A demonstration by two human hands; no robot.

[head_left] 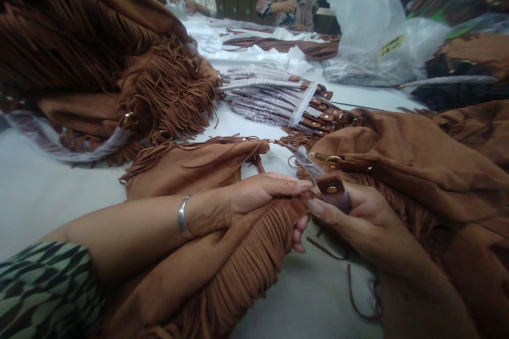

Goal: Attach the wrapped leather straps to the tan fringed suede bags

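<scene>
A brown suede bag with fringe (pixel 242 270) lies in front of me, reaching from the lower left to the middle. My left hand (pixel 264 196) is closed around its upper corner, thumb on top and fingertips showing below. Close against it, my right hand (pixel 353 217) grips a dark brown leather strap end (pixel 333 190) with a brass stud, the thumb pressing near the bag's corner. Clear plastic wrap (pixel 308 161) covers part of the strap just beyond my fingers. Whether the strap is joined to the bag is hidden by my fingers.
Fringed bags are piled at the left (pixel 159 85), and more brown bags (pixel 417 159) lie at the right. A bundle of plastic-wrapped straps (pixel 274 96) sits mid-table. Behind it stands a large plastic bag (pixel 366 26). Two people work across the table (pixel 167 63).
</scene>
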